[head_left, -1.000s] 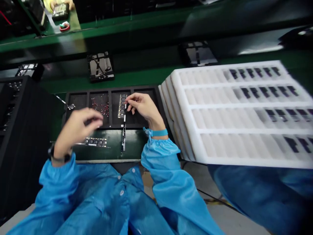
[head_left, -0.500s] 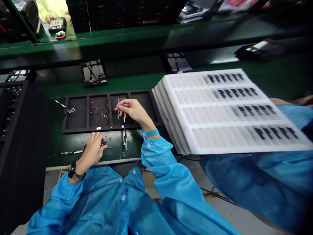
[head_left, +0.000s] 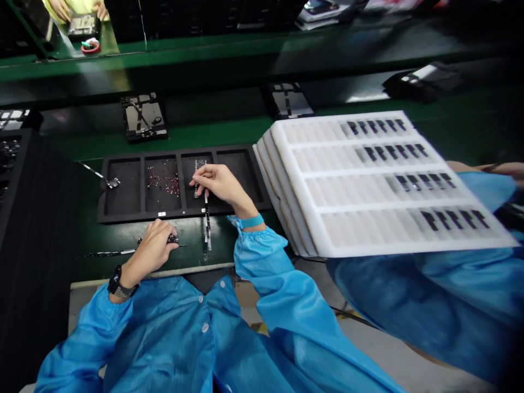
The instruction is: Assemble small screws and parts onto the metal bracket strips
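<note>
My left hand rests on the green bench with its fingers closed on a small black circuit board. My right hand reaches over a black compartment tray, fingertips pinched at small boards in the third compartment. A narrow strip runs from under that hand down toward the bench edge. Red-wired parts lie in the second compartment.
A stack of white foam trays holding dark parts sits at the right, over a co-worker's blue sleeve. Black fixtures ride the conveyor behind. A black rack stands at the left. Another person's hands work at top left.
My left hand has come down from mid-air onto the small board on the bench. My right hand has stayed at the third compartment. The view has shifted slightly.
</note>
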`<action>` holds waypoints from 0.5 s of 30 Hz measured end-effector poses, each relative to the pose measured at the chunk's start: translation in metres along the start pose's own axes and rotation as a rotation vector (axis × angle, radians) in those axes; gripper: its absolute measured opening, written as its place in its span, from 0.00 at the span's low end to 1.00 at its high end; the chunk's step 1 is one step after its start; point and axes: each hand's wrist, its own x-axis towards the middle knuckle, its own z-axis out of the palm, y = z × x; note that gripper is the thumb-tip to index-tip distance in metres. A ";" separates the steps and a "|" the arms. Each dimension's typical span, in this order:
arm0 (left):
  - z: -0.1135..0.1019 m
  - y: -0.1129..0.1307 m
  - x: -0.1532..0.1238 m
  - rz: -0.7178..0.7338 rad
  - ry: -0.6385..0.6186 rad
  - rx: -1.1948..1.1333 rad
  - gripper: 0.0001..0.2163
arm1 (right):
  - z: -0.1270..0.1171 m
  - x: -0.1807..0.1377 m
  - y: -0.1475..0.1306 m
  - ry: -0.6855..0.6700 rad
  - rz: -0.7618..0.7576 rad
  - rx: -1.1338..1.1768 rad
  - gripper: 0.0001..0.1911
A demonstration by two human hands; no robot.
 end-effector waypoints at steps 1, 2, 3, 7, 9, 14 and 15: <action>-0.001 0.002 0.001 0.011 -0.007 0.038 0.07 | 0.000 0.000 0.000 -0.004 -0.002 -0.005 0.12; -0.002 0.004 0.001 0.022 -0.012 0.072 0.07 | 0.001 -0.001 -0.001 -0.008 -0.004 -0.010 0.12; -0.002 0.005 0.001 0.031 -0.013 0.100 0.06 | 0.001 -0.001 -0.001 -0.012 -0.005 -0.014 0.12; 0.001 0.006 -0.002 0.058 0.025 0.100 0.06 | 0.002 -0.001 -0.002 -0.028 -0.005 -0.021 0.15; -0.001 0.007 -0.004 0.064 0.063 0.023 0.05 | 0.003 -0.002 -0.003 -0.046 -0.012 -0.032 0.17; -0.039 0.016 0.004 -0.002 0.213 -0.305 0.07 | 0.009 -0.005 -0.007 -0.109 -0.036 -0.075 0.17; -0.049 0.018 0.008 -0.026 0.248 -0.369 0.08 | 0.010 -0.006 -0.008 -0.119 -0.038 -0.082 0.17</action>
